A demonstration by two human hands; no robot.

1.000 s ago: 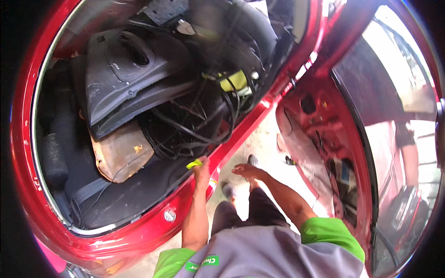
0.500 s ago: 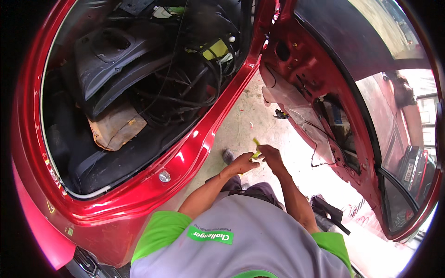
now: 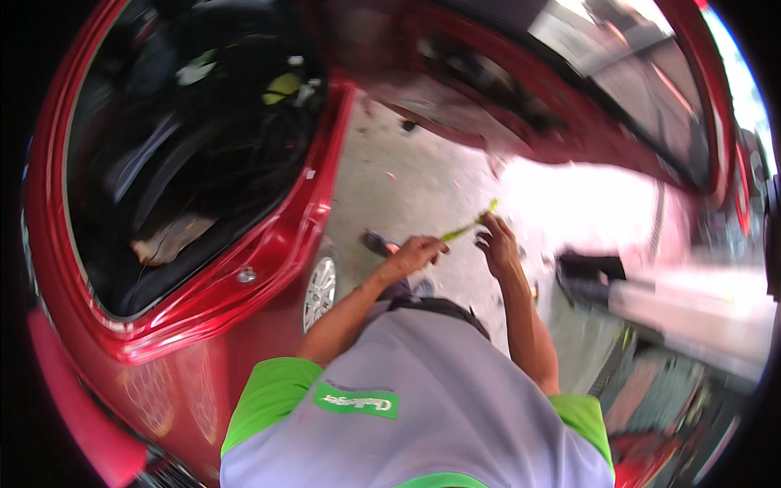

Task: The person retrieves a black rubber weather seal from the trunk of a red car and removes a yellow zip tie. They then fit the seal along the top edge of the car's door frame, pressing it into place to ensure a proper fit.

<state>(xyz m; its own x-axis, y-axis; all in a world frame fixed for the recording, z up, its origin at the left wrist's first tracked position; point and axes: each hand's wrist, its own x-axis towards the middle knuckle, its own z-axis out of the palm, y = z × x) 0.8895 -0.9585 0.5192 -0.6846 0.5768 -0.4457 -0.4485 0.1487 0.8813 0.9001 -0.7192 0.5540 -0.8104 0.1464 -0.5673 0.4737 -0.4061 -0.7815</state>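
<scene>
A thin yellow-green strip [image 3: 464,230] stretches slantwise between my two hands; what it is exactly I cannot make out. My left hand [image 3: 419,254] pinches its lower left end. Its upper right end is in the fingers of my right hand [image 3: 498,244], with a short bit poking out past them. Both hands are in front of my body, above the concrete floor and away from the car.
On the left is a red car body [image 3: 317,195] with an open doorway, dark interior and a wheel [image 3: 320,285]. A red door panel [image 3: 521,122], blurred, swings across the top right. A dark object [image 3: 590,272] lies on the floor to my right.
My hands have moved apart, and more of the yellow-green strip shows between them. The view has turned and shifted right: the car is further left, and its wheel has come into sight.
</scene>
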